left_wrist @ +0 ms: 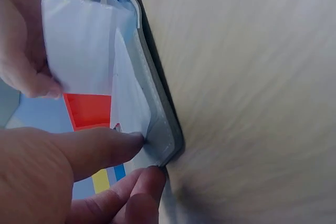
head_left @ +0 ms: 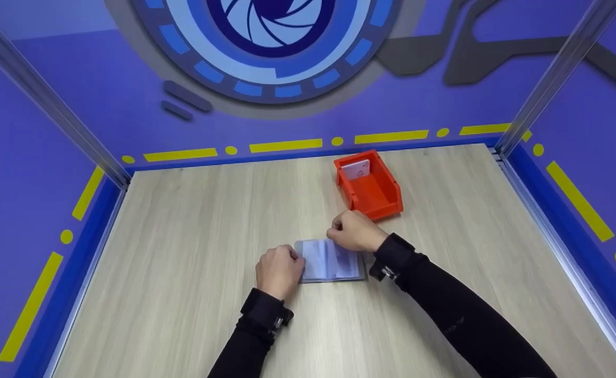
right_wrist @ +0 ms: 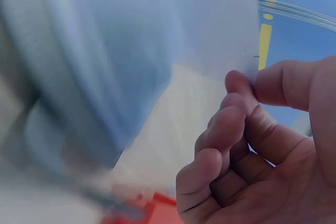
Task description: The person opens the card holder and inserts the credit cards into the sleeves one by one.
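I watched the booklet (head_left: 313, 265) lying open on the table (head_left: 208, 226), near the red box (head_left: 372, 195). The left hand (head_left: 279, 270) pinched its cover, probably to steady it; the right hand (head_left: 357, 231) pinched a raised pale page (left_wrist: 79, 45) by its edge. From above, this hand hid a booklet corner; whether the page was plastic, I could not tell.
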Demonstrator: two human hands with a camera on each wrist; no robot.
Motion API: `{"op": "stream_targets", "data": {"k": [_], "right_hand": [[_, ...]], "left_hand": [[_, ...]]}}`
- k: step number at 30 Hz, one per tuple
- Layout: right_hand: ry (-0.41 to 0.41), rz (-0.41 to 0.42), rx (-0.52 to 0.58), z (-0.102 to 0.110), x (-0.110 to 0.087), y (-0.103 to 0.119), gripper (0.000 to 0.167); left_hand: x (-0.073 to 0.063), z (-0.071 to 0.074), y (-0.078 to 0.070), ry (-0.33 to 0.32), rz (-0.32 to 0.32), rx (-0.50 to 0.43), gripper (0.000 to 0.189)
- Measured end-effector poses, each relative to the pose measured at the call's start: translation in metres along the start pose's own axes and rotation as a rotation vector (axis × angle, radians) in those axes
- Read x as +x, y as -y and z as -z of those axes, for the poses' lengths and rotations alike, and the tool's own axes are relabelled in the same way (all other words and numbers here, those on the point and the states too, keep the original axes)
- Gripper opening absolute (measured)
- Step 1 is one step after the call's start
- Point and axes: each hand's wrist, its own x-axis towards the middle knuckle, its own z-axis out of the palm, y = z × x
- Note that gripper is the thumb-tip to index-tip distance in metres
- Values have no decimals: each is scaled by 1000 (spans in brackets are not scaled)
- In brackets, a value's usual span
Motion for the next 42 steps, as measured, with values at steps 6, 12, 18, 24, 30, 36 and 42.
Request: {"op": "stream_targets", "data": {"k": [6,12,18,24,30,36,42], "right_hand": [[34,0,51,-7,8,8,31],[19,44,56,-21,13,10,27],[19,59,93,-32,13,6,25],[-3,94,82,-38,14,6,24],[-5,110,69,-42,14,5,24],[-25,108,78,-41,8,-1,29],[-51,125,53,-37,0,-8,30]], "left_hand": [[0,-1,1,-5,-14,-2,15],[-1,0,2,-14,-32,-6,13],[-4,9,-2,-39,-55,-6,12],[-5,14,-7,5,-105,-29,23],[-4,8,-5,46,-91,-18,32],[-5,2,-1,29,-97,28,39],[-4,1,1,19,-84,48,44]]}}
